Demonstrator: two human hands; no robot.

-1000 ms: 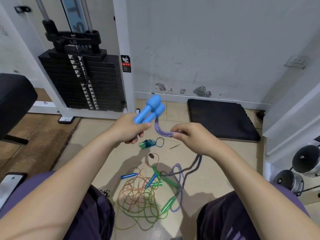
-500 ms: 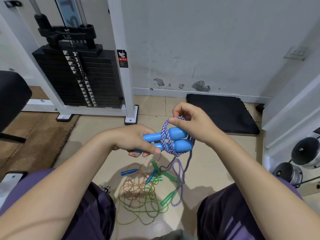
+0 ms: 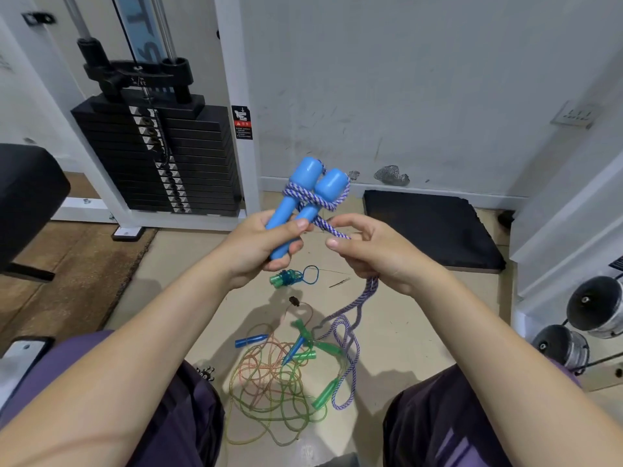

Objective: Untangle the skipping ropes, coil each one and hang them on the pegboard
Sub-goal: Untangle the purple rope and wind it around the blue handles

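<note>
My left hand (image 3: pixel 259 244) grips two light blue handles (image 3: pixel 305 193) side by side, tilted up and to the right. A purple-and-white braided rope (image 3: pixel 312 197) is wrapped around both handles just below their thick ends. My right hand (image 3: pixel 367 251) pinches that rope right beside the handles, and the rest hangs from my palm down to loops on the floor (image 3: pixel 347 352). Below, a tangle of thin green and orange ropes (image 3: pixel 269 385) lies between my knees, with green handles (image 3: pixel 325 394) and small dark blue handles (image 3: pixel 251 340) in it.
A small coiled blue rope bundle (image 3: pixel 291 277) lies on the floor under my hands. A black weight stack (image 3: pixel 161 163) in a white frame stands at the back left, a black mat (image 3: pixel 428 224) at the back right, and dumbbells (image 3: pixel 593 308) at the right edge.
The handles have swung from lying level to pointing up and right. My right hand has come down off the wrap and now holds the rope below and beside the handles.
</note>
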